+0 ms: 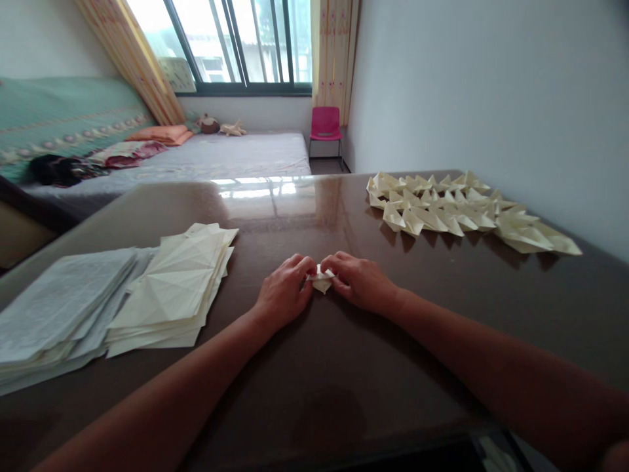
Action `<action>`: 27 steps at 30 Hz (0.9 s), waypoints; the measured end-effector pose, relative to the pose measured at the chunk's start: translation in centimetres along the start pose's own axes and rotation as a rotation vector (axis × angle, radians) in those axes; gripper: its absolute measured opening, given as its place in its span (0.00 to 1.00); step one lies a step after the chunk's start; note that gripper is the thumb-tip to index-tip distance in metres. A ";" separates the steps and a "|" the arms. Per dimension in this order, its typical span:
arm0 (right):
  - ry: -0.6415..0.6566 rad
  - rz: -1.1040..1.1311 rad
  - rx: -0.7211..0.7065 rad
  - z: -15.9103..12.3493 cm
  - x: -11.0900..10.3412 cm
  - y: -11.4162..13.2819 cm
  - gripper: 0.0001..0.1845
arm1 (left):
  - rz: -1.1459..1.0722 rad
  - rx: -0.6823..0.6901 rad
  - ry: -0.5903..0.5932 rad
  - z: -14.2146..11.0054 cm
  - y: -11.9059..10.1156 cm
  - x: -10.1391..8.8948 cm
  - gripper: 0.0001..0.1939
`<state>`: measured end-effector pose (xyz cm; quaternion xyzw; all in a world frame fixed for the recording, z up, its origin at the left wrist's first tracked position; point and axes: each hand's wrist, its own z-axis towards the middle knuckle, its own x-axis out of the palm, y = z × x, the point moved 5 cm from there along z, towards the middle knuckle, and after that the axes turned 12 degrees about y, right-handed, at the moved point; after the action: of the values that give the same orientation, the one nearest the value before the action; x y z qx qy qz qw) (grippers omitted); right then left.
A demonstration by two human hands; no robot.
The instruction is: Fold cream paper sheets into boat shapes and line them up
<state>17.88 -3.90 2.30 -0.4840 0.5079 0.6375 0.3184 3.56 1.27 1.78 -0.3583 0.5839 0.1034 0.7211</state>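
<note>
A small piece of folded cream paper (322, 280) is held at the middle of the brown table (275, 400), its pointed end toward me. My left hand (289, 285) grips its left side with bent fingers. On the right side, my right hand (358, 278) pinches it the same way, fingertips close to the left ones. Parts of the paper are hidden under the fingers. To the left lies a stack of creased cream sheets (171, 282). Several folded paper pieces (437, 206) stand in rows at the far right.
A pile of printed papers (63, 301) lies at the left beside the creased sheets. Beyond the table are a bed (255, 154), a pink chair (325, 124) and a window (240, 46). A white wall (491, 85) runs along the right. A dark object (442, 459) shows at the bottom edge.
</note>
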 end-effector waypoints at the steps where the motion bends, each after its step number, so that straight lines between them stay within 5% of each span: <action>1: 0.029 -0.046 -0.003 -0.1 -0.2 0.1 0.12 | 0.034 0.001 0.013 -0.1 -0.1 -0.1 0.06; 8: 0.170 -0.252 -0.108 -0.8 -1.2 0.6 0.12 | 0.195 0.062 0.097 -0.8 -0.4 -0.9 0.08; 27: 0.194 -0.391 -0.177 -2.1 -0.4 3.4 0.19 | 0.360 0.009 0.053 -0.4 -1.4 -0.1 0.09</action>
<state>15.64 -6.86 3.81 -0.6581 0.3750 0.5563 0.3418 4.01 0.05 2.38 -0.2476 0.6578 0.2188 0.6769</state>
